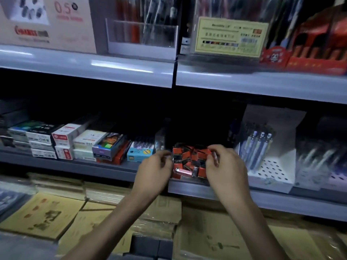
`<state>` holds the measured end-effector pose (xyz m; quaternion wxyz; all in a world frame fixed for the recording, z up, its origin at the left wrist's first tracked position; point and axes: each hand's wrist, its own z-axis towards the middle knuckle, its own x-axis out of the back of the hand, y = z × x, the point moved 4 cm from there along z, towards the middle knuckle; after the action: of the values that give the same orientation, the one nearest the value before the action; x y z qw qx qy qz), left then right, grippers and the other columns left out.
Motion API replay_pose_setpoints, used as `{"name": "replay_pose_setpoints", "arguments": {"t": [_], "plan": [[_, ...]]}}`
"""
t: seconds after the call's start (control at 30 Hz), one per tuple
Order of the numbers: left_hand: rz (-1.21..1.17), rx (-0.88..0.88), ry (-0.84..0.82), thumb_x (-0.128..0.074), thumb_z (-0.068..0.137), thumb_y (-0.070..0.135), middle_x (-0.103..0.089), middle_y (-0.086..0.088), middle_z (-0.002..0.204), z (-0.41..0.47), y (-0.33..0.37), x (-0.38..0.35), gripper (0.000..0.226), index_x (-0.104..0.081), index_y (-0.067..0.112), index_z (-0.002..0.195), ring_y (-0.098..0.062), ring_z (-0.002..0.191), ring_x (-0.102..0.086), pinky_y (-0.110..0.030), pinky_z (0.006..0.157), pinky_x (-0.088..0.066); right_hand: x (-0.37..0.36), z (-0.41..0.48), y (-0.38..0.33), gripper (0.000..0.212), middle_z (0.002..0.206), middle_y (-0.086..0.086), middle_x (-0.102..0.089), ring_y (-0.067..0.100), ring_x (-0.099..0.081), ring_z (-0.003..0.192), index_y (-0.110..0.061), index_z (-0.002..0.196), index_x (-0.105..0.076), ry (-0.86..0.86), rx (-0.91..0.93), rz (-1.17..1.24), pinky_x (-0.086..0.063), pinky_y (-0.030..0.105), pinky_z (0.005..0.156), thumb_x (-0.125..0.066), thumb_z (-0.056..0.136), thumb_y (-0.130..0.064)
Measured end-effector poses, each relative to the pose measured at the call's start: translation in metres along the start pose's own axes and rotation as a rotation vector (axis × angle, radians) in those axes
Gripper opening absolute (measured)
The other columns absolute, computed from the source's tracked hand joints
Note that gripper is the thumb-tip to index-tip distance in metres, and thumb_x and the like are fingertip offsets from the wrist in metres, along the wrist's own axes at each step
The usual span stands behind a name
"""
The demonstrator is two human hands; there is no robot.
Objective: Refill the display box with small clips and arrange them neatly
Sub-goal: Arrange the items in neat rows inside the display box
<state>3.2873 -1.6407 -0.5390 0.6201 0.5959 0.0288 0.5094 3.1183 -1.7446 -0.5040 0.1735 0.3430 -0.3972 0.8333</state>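
Observation:
A display box (189, 176) sits on the middle shelf, filled with several small red and black clip packets (191, 158) lying in a loose heap. My left hand (155, 171) is at the box's left side, fingers curled round its left edge. My right hand (225, 166) is at the right side, fingers curled and pinching a small packet at the box's right edge. Both forearms reach up from the bottom of the view. The box's sides are mostly hidden behind my hands.
Small stationery boxes (78, 143) line the grey shelf (105, 170) to the left. A white perforated pen holder (270, 171) with pens stands to the right. The upper shelf (131, 70) overhangs. Wrapped yellow notebook stacks (45, 214) lie below.

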Motion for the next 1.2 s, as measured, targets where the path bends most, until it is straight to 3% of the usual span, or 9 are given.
{"name": "replay_pose_setpoints", "arguments": {"t": [0.13, 0.2, 0.3, 0.4, 0.57, 0.73, 0.83, 0.97, 1.2], "plan": [[0.015, 0.039, -0.096, -0.05, 0.105, 0.03, -0.074, 0.002, 0.083, 0.004, -0.005, -0.014, 0.024, -0.073, 0.02, 0.103, -0.012, 0.078, -0.068, -0.039, 0.072, -0.056, -0.016, -0.004, 0.018, 0.042, 0.097, -0.003, -0.062, 0.009, -0.056, 0.074, -0.028, 0.146, -0.052, -0.1, -0.153, -0.002, -0.044, 0.031, 0.062, -0.05, 0.104, -0.021], [-0.065, 0.074, -0.119, -0.053, 0.103, 0.024, -0.075, 0.001, 0.083, 0.001, -0.007, -0.016, 0.021, -0.074, 0.024, 0.099, -0.011, 0.079, -0.069, -0.038, 0.075, -0.057, -0.018, -0.01, 0.027, 0.036, 0.085, -0.014, -0.06, 0.007, -0.061, 0.075, -0.032, 0.138, -0.06, -0.101, -0.223, 0.125, -0.051, 0.033, 0.069, -0.055, 0.104, -0.023], [-0.207, 0.116, -0.09, -0.058, 0.102, 0.02, -0.078, -0.001, 0.09, -0.003, -0.007, -0.018, 0.027, -0.07, 0.04, 0.09, -0.013, 0.085, -0.07, -0.043, 0.083, -0.059, -0.018, -0.011, 0.035, 0.03, 0.097, -0.015, -0.069, 0.017, -0.069, 0.095, -0.031, 0.13, -0.067, -0.025, -0.313, 0.294, -0.058, 0.041, 0.081, -0.063, 0.101, -0.024], [-0.283, 0.149, -0.045, -0.055, 0.103, 0.018, -0.077, -0.01, 0.097, -0.004, -0.001, -0.02, 0.037, -0.066, 0.044, 0.08, -0.014, 0.086, -0.068, -0.043, 0.087, -0.058, -0.02, -0.012, 0.037, 0.031, 0.113, -0.005, -0.074, 0.01, -0.069, 0.106, -0.028, 0.13, -0.069, 0.024, -0.363, 0.381, -0.057, 0.029, 0.087, -0.067, 0.099, -0.023], [-0.402, 0.204, 0.005, -0.056, 0.102, 0.019, -0.074, 0.002, 0.102, -0.013, 0.005, -0.017, 0.037, -0.072, 0.043, 0.078, -0.003, 0.089, -0.068, -0.039, 0.093, -0.056, -0.012, -0.026, 0.031, 0.031, 0.108, -0.016, -0.072, -0.007, -0.065, 0.102, -0.026, 0.129, -0.07, 0.04, -0.331, 0.401, -0.049, 0.011, 0.085, -0.064, 0.1, -0.018], [-0.467, 0.253, 0.032, -0.059, 0.101, 0.022, -0.074, 0.011, 0.105, -0.034, 0.005, -0.018, 0.023, -0.078, 0.036, 0.103, 0.006, 0.091, -0.067, -0.025, 0.081, -0.05, 0.003, -0.046, 0.028, 0.03, 0.109, -0.018, -0.073, -0.01, -0.065, 0.1, -0.035, 0.125, -0.071, 0.039, -0.287, 0.363, -0.046, 0.004, 0.081, -0.067, 0.098, -0.022], [-0.519, 0.296, 0.046, -0.062, 0.098, 0.018, -0.075, 0.005, 0.107, -0.042, 0.0, -0.02, 0.023, -0.077, 0.031, 0.109, 0.0, 0.093, -0.07, -0.022, 0.082, -0.054, 0.006, -0.054, 0.03, 0.031, 0.106, -0.023, -0.072, -0.01, -0.065, 0.1, -0.045, 0.115, -0.071, 0.006, -0.288, 0.365, -0.049, 0.012, 0.088, -0.07, 0.095, -0.02], [-0.517, 0.294, 0.053, -0.066, 0.094, 0.01, -0.076, 0.007, 0.102, -0.047, -0.003, -0.02, 0.027, -0.078, 0.027, 0.112, 0.005, 0.087, -0.069, -0.003, 0.066, -0.047, 0.007, -0.059, 0.035, 0.03, 0.107, -0.019, -0.075, -0.005, -0.066, 0.104, -0.046, 0.112, -0.072, -0.033, -0.301, 0.363, -0.05, 0.016, 0.094, -0.073, 0.091, -0.024], [-0.52, 0.276, 0.07, -0.069, 0.081, 0.018, -0.071, 0.004, 0.09, -0.054, -0.01, -0.022, 0.024, -0.074, 0.031, 0.1, -0.001, 0.075, -0.064, -0.014, 0.059, -0.041, 0.01, -0.056, 0.025, 0.029, 0.103, -0.017, -0.075, 0.006, -0.07, 0.095, -0.046, 0.114, -0.071, -0.022, -0.215, 0.161, -0.058, 0.04, 0.094, -0.066, 0.087, -0.036]]}}
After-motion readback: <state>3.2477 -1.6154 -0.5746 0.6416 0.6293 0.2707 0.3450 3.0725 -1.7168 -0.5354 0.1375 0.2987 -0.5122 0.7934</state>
